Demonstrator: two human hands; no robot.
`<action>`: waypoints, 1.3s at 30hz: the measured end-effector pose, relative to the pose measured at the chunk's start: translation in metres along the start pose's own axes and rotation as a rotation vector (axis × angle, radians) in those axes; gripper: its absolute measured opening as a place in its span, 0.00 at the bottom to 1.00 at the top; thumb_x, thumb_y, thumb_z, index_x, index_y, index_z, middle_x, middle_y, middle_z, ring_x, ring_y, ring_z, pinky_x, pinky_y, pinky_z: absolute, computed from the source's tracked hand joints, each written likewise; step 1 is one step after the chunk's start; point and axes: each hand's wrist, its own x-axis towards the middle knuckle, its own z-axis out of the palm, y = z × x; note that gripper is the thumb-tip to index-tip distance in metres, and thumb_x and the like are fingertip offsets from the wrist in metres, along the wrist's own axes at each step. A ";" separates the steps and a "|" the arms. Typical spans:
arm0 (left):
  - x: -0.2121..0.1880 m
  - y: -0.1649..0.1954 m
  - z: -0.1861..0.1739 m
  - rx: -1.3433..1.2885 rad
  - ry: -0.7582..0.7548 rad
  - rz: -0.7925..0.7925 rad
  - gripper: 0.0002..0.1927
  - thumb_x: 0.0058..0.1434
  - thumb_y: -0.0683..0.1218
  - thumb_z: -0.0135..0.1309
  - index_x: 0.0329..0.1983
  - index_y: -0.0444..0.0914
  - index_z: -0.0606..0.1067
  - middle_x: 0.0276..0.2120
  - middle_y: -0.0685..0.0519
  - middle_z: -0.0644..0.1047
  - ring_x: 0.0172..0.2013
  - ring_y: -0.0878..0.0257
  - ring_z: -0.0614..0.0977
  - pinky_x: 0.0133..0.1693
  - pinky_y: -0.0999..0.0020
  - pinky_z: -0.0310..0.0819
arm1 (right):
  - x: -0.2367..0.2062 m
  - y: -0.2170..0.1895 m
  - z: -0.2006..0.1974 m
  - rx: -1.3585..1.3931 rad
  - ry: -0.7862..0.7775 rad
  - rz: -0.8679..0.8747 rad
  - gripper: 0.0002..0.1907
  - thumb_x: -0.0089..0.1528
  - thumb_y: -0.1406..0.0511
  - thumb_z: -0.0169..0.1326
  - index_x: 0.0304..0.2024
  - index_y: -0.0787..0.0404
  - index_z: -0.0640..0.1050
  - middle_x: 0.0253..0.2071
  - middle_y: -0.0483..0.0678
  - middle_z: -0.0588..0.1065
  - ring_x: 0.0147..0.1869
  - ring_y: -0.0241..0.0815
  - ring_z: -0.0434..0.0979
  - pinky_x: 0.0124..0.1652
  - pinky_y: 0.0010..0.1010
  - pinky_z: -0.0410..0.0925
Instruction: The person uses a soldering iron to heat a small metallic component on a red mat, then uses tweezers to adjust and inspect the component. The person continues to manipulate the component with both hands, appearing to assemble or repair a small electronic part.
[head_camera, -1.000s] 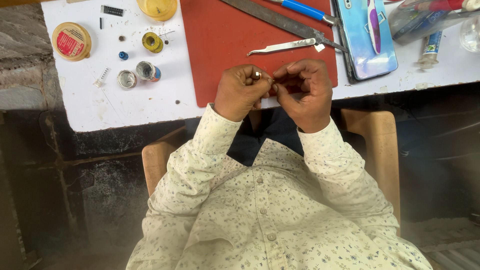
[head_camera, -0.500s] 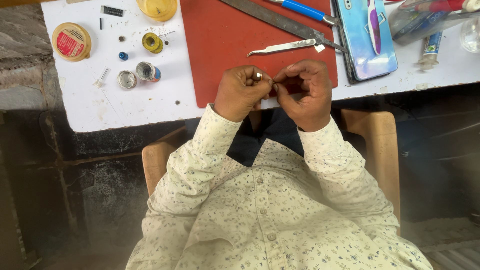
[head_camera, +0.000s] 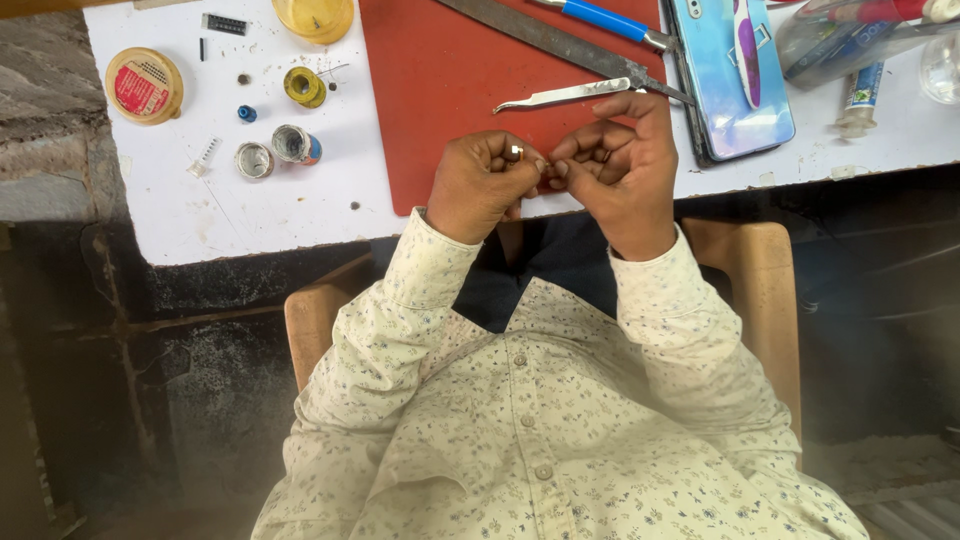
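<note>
Head cam — both hands (head_camera: 548, 178) pinch tiny metal part (head_camera: 516, 152).

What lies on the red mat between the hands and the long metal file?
In the head view, metal tweezers lie on the red mat, between the hands and the file.

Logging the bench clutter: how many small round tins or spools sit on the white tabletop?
5: red-labelled tin far left, yellow tub at top, yellow spool, two open metal tins together. Others may lie outside the frame.

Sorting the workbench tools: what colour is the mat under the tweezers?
Red: the mat under the tweezers is plain red, seen in the head view.
</note>
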 end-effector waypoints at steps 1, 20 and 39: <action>0.000 0.000 0.000 -0.003 0.001 -0.002 0.05 0.62 0.40 0.56 0.35 0.31 0.78 0.22 0.52 0.79 0.15 0.74 0.74 0.17 0.80 0.68 | 0.002 -0.002 -0.001 0.000 -0.014 0.023 0.27 0.64 0.84 0.54 0.59 0.62 0.61 0.43 0.57 0.78 0.46 0.41 0.82 0.49 0.30 0.79; -0.002 0.000 0.003 0.007 0.016 0.007 0.03 0.61 0.38 0.56 0.34 0.31 0.77 0.22 0.51 0.80 0.17 0.74 0.75 0.18 0.81 0.68 | 0.015 -0.020 -0.003 0.077 -0.021 0.278 0.27 0.59 0.84 0.54 0.56 0.63 0.63 0.37 0.54 0.79 0.39 0.38 0.83 0.44 0.28 0.79; -0.002 0.000 0.002 0.003 0.021 -0.011 0.03 0.62 0.38 0.55 0.35 0.32 0.78 0.21 0.52 0.80 0.16 0.74 0.75 0.17 0.81 0.67 | 0.015 -0.019 -0.004 0.093 -0.014 0.276 0.26 0.61 0.83 0.55 0.56 0.63 0.62 0.37 0.55 0.79 0.39 0.39 0.83 0.43 0.29 0.80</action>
